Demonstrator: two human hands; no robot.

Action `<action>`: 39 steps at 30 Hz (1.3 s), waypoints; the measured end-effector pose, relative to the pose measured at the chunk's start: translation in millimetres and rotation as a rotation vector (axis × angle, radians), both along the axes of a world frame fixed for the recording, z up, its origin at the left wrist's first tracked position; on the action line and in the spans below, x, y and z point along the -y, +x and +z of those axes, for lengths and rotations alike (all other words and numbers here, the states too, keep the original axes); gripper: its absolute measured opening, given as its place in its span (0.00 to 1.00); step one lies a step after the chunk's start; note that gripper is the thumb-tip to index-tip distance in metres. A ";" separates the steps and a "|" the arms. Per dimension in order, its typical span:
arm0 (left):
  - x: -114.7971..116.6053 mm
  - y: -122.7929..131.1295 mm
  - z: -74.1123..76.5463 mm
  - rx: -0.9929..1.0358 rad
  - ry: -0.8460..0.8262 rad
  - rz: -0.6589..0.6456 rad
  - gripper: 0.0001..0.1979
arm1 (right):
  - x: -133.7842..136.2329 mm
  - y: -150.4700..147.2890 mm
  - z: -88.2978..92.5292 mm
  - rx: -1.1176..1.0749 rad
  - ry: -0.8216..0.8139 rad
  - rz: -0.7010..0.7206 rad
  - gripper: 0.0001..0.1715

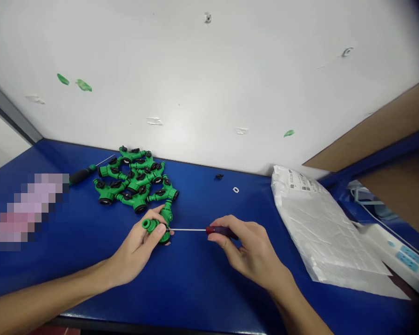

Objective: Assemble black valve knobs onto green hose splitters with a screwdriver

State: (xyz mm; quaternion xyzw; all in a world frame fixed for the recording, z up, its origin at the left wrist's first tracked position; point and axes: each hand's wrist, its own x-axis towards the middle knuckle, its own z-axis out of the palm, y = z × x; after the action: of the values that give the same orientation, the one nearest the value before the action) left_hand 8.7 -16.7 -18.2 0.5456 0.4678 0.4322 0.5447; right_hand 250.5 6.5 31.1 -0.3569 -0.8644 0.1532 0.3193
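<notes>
My left hand (136, 251) grips a green plastic hose splitter (158, 227) with black parts, its spout pointing left. My right hand (247, 251) is shut on a dark red-handled screwdriver (219, 231), holding it level. The thin steel shaft of the screwdriver reaches left, and its tip meets the splitter at my left fingers, where the contact point is partly hidden. Just beyond my left hand lies a heap of several similar green splitters (134, 179), piled on each other.
A black-handled screwdriver (82, 174) lies left of the heap on the blue work table (195, 284). A small black part (219, 177) and a white ring (235, 190) lie near the white wall (209, 79). A white plastic package (321, 228) and a power strip (401, 256) lie right; a pixelated patch (24, 209) covers the left.
</notes>
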 end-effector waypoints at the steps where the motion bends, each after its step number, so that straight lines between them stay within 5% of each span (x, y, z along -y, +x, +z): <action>1: -0.3 0.1 -0.7 0.024 -0.020 0.007 0.11 | 0.5 -1.3 -0.8 0.021 0.014 0.000 0.07; 6: -1.6 -0.4 1.1 0.074 -0.043 0.016 0.11 | 3.8 -5.1 -0.9 0.143 0.005 -0.013 0.14; 11: -1.4 -0.6 7.4 0.027 -0.037 -0.044 0.13 | 2.5 -0.4 8.7 0.158 -0.141 -0.050 0.04; 17: -2.1 1.2 7.7 0.160 -0.179 0.006 0.14 | 2.9 -4.9 6.6 0.267 0.299 0.124 0.10; 23: -1.8 2.1 8.5 0.172 -0.185 -0.017 0.15 | 9.2 -10.0 2.5 0.131 0.116 0.120 0.02; 31: -3.9 -1.2 12.9 0.066 -0.119 -0.053 0.15 | 7.8 -8.4 0.8 0.094 0.347 0.137 0.07; 39: 2.9 -1.1 10.2 0.029 -0.029 -0.074 0.13 | 17.0 -9.2 4.5 0.023 -0.056 -0.026 0.04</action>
State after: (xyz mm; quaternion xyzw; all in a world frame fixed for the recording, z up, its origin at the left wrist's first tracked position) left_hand 7.7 -19.5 -7.9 0.5481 0.4458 0.4127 0.5748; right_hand 241.4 -10.5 35.6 -0.3786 -0.8587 0.1691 0.3014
